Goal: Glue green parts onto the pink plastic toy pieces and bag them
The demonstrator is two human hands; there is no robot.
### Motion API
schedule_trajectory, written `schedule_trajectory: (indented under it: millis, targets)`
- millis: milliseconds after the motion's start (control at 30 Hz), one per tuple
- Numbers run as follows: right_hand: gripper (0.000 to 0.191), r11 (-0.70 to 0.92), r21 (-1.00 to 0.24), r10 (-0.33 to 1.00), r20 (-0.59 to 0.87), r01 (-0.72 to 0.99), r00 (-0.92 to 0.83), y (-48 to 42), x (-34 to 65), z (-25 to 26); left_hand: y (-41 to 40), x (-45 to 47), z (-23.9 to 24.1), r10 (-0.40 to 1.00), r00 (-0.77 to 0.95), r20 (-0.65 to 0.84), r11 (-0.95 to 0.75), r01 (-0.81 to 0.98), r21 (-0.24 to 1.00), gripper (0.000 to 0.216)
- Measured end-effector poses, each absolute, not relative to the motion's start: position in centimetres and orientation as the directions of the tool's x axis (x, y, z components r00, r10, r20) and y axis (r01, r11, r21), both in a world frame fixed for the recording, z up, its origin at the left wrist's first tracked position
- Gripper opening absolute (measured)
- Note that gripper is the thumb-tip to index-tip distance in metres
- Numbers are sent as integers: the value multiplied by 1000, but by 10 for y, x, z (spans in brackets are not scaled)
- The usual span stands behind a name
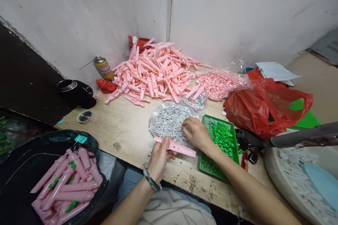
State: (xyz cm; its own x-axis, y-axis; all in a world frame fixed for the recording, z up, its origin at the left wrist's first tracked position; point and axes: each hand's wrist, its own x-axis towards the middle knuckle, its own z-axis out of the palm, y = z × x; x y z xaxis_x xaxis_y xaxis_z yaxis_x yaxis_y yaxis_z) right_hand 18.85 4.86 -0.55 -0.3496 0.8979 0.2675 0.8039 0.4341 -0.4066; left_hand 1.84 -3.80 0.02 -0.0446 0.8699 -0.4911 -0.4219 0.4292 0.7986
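Note:
My left hand (161, 156) is closed around a long pink plastic half-shell (182, 148), held level above the front of the table. Over the right side of a pile of small grey parts and metal pins (169, 117), my right hand (195, 132) reaches down with its fingers curled. Whether those fingertips hold a small part is too hard to see. A green basket (208, 168) with small green plastic parts (221, 137) sits right beside my right forearm. Behind the grey parts lies a big heap of pink plastic shells (155, 70).
At the lower left stands a dark tub (16, 161) of assembled pink pieces. A spray can (104, 67) and black flask (76, 91) are at the back left. A red bag (253, 105) and a bag of small pink parts (219, 84) lie right. A white basin (274, 168) is far right.

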Motion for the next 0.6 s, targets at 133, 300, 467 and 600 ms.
schedule_trajectory:
  millis: [133, 300, 467, 600]
  targets:
    - [10, 529, -670, 843, 341, 521, -417, 11, 180, 14, -34, 20, 1, 879, -58, -474, 406, -433, 805, 59]
    - [15, 678, -532, 733, 435, 508, -523, -16, 176, 18, -32, 26, -1, 892, -14, -452, 405, -422, 811, 56]
    - [17, 710, -408, 704, 367, 575, -609, -29, 172, 22, -35, 27, -2, 883, -49, -466, 405, -423, 811, 56]
    - [24, 701, -456, 700, 299, 547, -648, -33, 173, 28, -35, 21, -3, 867, -103, -488, 397, -452, 799, 57]
